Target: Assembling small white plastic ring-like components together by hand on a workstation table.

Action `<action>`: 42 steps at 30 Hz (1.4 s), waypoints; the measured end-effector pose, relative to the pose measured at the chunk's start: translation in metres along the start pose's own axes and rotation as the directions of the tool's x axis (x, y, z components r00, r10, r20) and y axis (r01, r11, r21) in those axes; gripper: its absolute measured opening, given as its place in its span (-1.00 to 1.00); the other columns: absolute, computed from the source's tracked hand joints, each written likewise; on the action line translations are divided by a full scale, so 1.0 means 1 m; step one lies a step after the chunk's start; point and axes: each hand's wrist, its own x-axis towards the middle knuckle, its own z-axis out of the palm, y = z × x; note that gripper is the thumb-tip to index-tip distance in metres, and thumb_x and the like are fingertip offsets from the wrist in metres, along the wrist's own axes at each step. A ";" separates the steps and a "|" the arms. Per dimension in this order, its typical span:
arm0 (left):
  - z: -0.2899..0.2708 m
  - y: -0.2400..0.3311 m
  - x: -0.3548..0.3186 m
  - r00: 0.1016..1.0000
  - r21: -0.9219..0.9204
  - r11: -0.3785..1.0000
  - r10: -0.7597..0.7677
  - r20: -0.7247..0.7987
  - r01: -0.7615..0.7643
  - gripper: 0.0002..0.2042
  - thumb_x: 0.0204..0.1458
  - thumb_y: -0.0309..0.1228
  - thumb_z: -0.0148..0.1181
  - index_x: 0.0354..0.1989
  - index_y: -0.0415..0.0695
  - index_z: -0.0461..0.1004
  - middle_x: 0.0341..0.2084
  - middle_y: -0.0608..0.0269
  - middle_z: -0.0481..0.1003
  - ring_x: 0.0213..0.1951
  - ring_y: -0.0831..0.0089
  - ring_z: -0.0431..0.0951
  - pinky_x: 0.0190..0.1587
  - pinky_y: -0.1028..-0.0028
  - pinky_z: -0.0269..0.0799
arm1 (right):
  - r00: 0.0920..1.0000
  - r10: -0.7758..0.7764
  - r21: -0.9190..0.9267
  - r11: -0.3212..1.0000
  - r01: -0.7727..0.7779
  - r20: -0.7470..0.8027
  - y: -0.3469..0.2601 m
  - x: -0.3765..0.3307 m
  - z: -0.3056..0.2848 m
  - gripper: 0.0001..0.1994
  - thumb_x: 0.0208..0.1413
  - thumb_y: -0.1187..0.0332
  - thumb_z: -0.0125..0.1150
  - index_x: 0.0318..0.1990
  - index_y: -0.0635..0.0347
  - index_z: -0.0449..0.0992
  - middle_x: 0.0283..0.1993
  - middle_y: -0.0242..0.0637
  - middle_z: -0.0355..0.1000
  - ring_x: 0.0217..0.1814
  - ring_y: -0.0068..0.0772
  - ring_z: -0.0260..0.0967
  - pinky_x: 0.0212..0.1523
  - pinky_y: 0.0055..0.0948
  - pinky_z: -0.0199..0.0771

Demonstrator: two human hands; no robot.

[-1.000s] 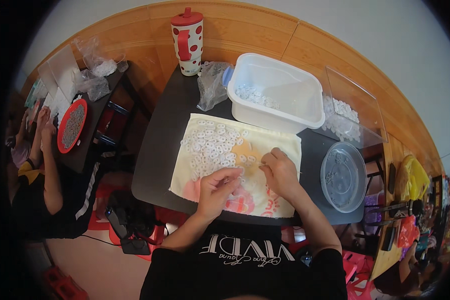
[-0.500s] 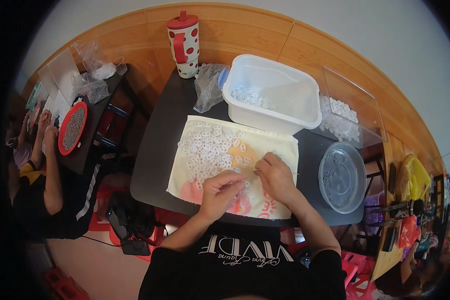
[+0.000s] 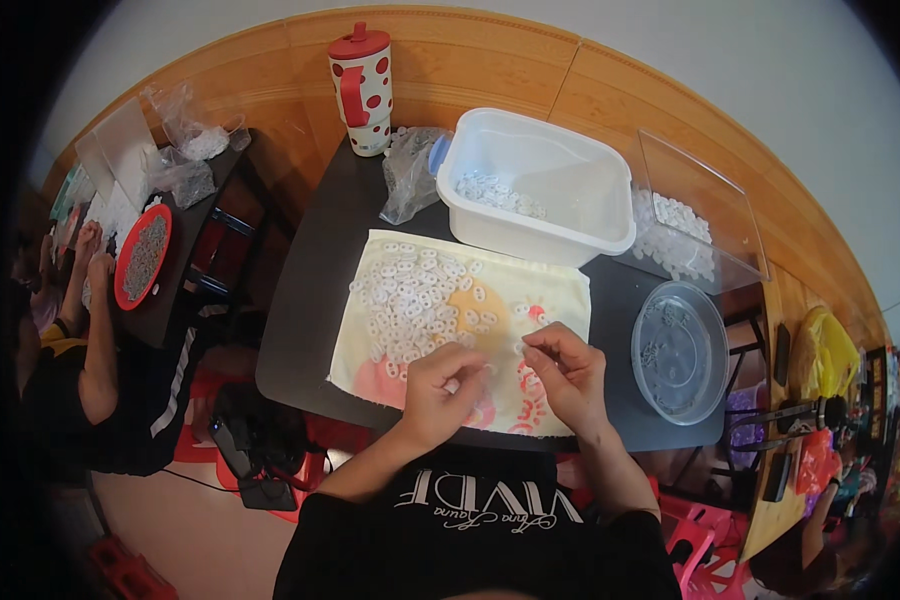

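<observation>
A pile of small white oval plastic pieces with two holes (image 3: 410, 305) is spread over a pale yellow cloth (image 3: 560, 285) with pink and orange print. My left hand (image 3: 440, 392) is closed at the near edge of the pile, a small pale piece showing at its fingertips. To its right, my right hand (image 3: 573, 378) pinches thumb and forefinger together above the cloth's printed part. Whatever lies in that pinch is too small to name. A short gap separates the two hands.
Behind the cloth stands a white tub (image 3: 540, 235) holding small clear-white parts. A clear box of white pieces (image 3: 675, 235) and a round clear container (image 3: 680, 355) are at the right. A spotted tumbler (image 3: 362, 95) and plastic bag (image 3: 410, 175) stand far left. Another person works at the left table.
My right hand has moved slightly nearer and right, uncovering a few white pieces on the cloth. The left hand stays nearly in place, still closed.
</observation>
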 end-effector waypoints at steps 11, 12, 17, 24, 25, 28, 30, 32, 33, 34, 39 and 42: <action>-0.009 0.003 -0.014 0.937 0.628 0.698 0.214 0.275 -0.344 -0.78 -0.16 -0.65 0.24 -0.26 -0.28 0.55 -0.36 0.10 0.44 -0.27 0.10 0.49 -0.26 0.26 0.44 | 1.000 0.010 -0.064 0.998 -0.011 -0.029 0.010 -0.014 -0.005 -0.89 0.17 0.68 0.18 -0.17 0.39 0.54 -0.30 -0.42 0.41 -0.28 -0.71 0.35 -0.22 -0.68 0.35; -0.012 0.003 -0.011 0.945 0.519 0.793 0.223 0.238 -0.318 -0.79 -0.14 -0.62 0.25 -0.25 -0.27 0.55 -0.35 0.10 0.43 -0.25 0.10 0.49 -0.25 0.25 0.45 | 0.999 0.019 -0.052 0.998 -0.021 -0.041 0.011 -0.015 -0.006 -0.89 0.17 0.68 0.18 -0.17 0.39 0.54 -0.30 -0.42 0.41 -0.29 -0.71 0.34 -0.22 -0.68 0.35; -0.010 0.001 -0.005 0.974 0.667 0.711 0.140 0.179 -0.225 -0.80 -0.13 -0.64 0.25 -0.27 -0.26 0.56 -0.33 0.09 0.44 -0.24 0.09 0.49 -0.25 0.25 0.45 | 0.999 0.030 -0.036 0.999 -0.032 -0.045 0.013 -0.018 -0.003 -0.90 0.18 0.67 0.18 -0.17 0.39 0.54 -0.31 -0.42 0.41 -0.29 -0.72 0.34 -0.23 -0.69 0.34; -0.012 -0.010 -0.007 0.976 0.602 0.769 0.173 0.130 -0.217 -0.80 -0.17 -0.67 0.24 -0.31 -0.25 0.58 -0.38 0.06 0.48 -0.33 0.07 0.51 -0.29 0.28 0.45 | 0.998 0.047 -0.001 0.999 -0.047 -0.036 0.019 -0.024 0.003 -0.89 0.18 0.67 0.18 -0.17 0.38 0.54 -0.31 -0.43 0.40 -0.28 -0.72 0.34 -0.24 -0.70 0.34; -0.015 -0.011 -0.007 0.976 0.602 0.768 0.173 0.130 -0.217 -0.80 -0.17 -0.67 0.24 -0.31 -0.25 0.58 -0.38 0.06 0.48 -0.33 0.07 0.51 -0.29 0.28 0.45 | 0.999 0.048 0.007 0.999 -0.048 -0.024 0.019 -0.024 0.004 -0.89 0.18 0.67 0.18 -0.16 0.37 0.53 -0.31 -0.43 0.40 -0.28 -0.71 0.33 -0.24 -0.70 0.33; -0.019 -0.011 -0.004 0.985 0.441 0.885 0.093 0.144 -0.148 -0.84 -0.12 -0.69 0.23 -0.32 -0.29 0.52 -0.38 0.05 0.48 -0.40 0.18 0.53 -0.37 0.34 0.44 | 0.999 0.047 0.072 0.996 -0.047 0.001 0.018 -0.023 0.007 -0.87 0.18 0.68 0.18 -0.14 0.36 0.53 -0.28 -0.41 0.40 -0.26 -0.70 0.33 -0.23 -0.70 0.33; -0.016 -0.007 -0.002 0.992 0.021 1.000 -0.022 0.125 0.020 -0.85 -0.01 -0.71 0.19 -0.24 -0.35 0.53 -0.38 0.09 0.52 -0.42 0.39 0.57 -0.38 0.49 0.45 | 1.000 0.005 0.051 0.999 -0.006 0.021 0.016 -0.020 0.009 -0.86 0.18 0.68 0.17 -0.13 0.36 0.53 -0.28 -0.41 0.39 -0.26 -0.70 0.32 -0.23 -0.70 0.32; -0.015 0.003 0.000 0.988 -0.036 0.998 -0.053 0.146 0.059 -0.82 0.00 -0.74 0.19 -0.21 -0.35 0.55 -0.35 0.13 0.54 -0.35 0.45 0.56 -0.30 0.52 0.46 | 0.998 -0.037 0.030 0.999 0.036 0.042 0.013 -0.016 0.010 -0.85 0.17 0.69 0.17 -0.13 0.35 0.53 -0.27 -0.40 0.38 -0.25 -0.69 0.31 -0.23 -0.70 0.32; -0.015 0.005 0.000 0.982 -0.090 0.991 -0.085 0.168 0.102 -0.79 0.00 -0.77 0.19 -0.18 -0.34 0.57 -0.32 0.18 0.55 -0.29 0.51 0.56 -0.22 0.55 0.47 | 0.997 -0.061 0.008 0.998 0.060 0.053 0.012 -0.014 0.010 -0.84 0.17 0.70 0.16 -0.13 0.35 0.53 -0.27 -0.38 0.38 -0.25 -0.67 0.31 -0.23 -0.68 0.31; -0.015 0.005 0.001 0.982 -0.091 0.991 -0.082 0.167 0.099 -0.79 0.00 -0.77 0.19 -0.18 -0.34 0.57 -0.32 0.18 0.55 -0.29 0.51 0.56 -0.22 0.55 0.47 | 0.994 -0.085 -0.014 0.996 0.086 0.066 0.010 -0.013 0.011 -0.83 0.16 0.71 0.16 -0.12 0.35 0.53 -0.27 -0.37 0.38 -0.25 -0.65 0.30 -0.24 -0.67 0.30; -0.012 0.008 -0.001 0.964 -0.164 0.966 -0.161 0.211 0.198 -0.69 0.04 -0.77 0.16 -0.02 -0.31 0.53 -0.30 0.27 0.53 -0.30 0.60 0.52 -0.26 0.61 0.46 | 0.986 -0.138 -0.056 0.988 0.144 0.094 0.005 -0.011 0.013 -0.82 0.13 0.72 0.17 -0.13 0.36 0.53 -0.27 -0.32 0.39 -0.25 -0.58 0.30 -0.25 -0.62 0.28; -0.013 0.007 -0.002 0.955 -0.181 0.959 -0.171 0.242 0.218 -0.66 0.06 -0.77 0.14 0.04 -0.30 0.50 -0.30 0.30 0.51 -0.31 0.64 0.50 -0.29 0.63 0.45 | 0.983 -0.147 -0.075 0.985 0.156 0.107 0.003 -0.012 0.014 -0.82 0.12 0.72 0.18 -0.14 0.37 0.53 -0.26 -0.29 0.42 -0.24 -0.55 0.31 -0.25 -0.61 0.28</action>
